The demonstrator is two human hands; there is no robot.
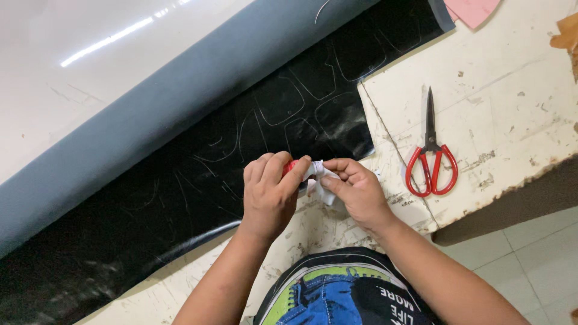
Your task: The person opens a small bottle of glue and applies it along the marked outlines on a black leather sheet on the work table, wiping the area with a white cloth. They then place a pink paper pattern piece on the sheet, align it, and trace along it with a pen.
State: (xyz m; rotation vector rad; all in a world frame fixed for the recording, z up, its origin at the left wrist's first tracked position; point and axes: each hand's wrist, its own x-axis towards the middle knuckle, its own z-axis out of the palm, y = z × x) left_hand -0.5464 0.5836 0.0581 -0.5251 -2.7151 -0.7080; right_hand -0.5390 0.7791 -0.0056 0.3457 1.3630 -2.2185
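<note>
Scuffed white worktable, black sheet, red scissors, tiled floor, left hand and right hand gripping a small red-and-white object

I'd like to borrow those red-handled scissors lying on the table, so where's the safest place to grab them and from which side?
Take the scissors by the red loops. They lie flat on the worn white table, shut, with the dark blades pointing away from the person and the loops toward the near edge. Coming from that near edge, to the right of the right hand, probably keeps your fingers clear of the tip.
</note>
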